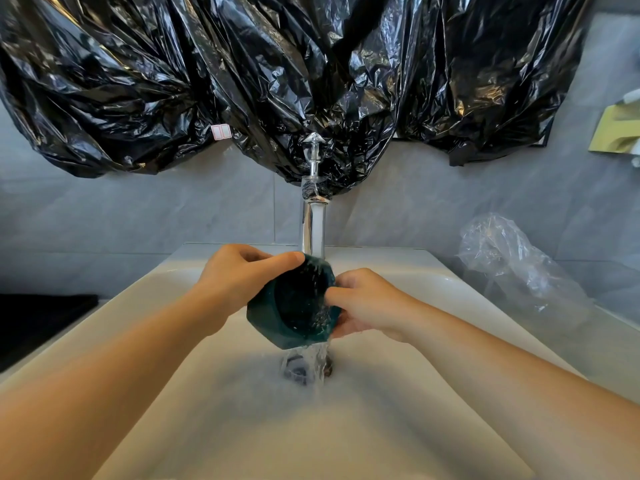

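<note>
Dark green cup (277, 320) tipped just under the tap (313, 230), left grip (239, 278) pinching its top rim, right grip (363, 303) curled round its side, water (311, 358) pouring below the tap into the sink (173, 393)

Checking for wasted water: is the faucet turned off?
No, water runs from the faucet into the dark green cup and spills toward the drain.

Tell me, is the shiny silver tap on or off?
On. Water falls from the shiny silver tap into the dark green angular cup, gripped by the left hand and right hand, then spills down to the drain.
</note>
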Demonstrator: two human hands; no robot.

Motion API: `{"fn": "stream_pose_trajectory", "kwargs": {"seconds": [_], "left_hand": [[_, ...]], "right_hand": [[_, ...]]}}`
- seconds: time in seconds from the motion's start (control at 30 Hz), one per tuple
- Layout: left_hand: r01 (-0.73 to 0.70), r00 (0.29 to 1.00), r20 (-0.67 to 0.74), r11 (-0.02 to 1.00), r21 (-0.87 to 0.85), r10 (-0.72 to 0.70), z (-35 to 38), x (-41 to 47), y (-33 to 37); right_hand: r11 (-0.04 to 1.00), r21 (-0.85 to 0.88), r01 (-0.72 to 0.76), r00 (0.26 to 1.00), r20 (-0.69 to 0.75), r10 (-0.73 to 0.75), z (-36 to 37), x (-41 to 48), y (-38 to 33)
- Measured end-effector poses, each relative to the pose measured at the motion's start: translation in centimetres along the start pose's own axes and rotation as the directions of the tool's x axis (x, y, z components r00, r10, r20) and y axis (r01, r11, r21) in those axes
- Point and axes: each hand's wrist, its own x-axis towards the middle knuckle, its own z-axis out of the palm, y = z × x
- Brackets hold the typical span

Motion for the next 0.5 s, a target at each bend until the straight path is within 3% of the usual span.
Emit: {"fn": "stream_pose_trajectory", "kwargs": {"seconds": [0.13, 0.23, 0.37, 0.5], "left_hand": [[0.116, 0.981, 0.171, 0.986, -0.117, -0.095, -0.37, 0.23, 0.03], [0.147, 0.968, 0.219, 0.984, -0.097, -0.123, 0.10, 0.31, -0.26], [0.109, 0.986, 0.143, 0.986, -0.128, -0.091, 0.26, 0.40, -0.63], [0.052, 0.997, 0.058, 0.991, -0.121, -0.046, 0.30, 0.31, -0.41]], "right_hand": [[0.929, 0.341, -0.145, 0.989, 0.052, 0.136, 0.08, -0.23, -0.16], [0.869, 0.453, -0.200, 0.979, 0.068, 0.190, 0.08, -0.28, -0.39], [0.918, 0.323, -0.229, 0.973, 0.104, 0.206, -0.10, -0.25, -0.37], [0.979, 0.174, -0.102, 0.995, 0.016, 0.101, -0.39, -0.01, -0.61]]}}
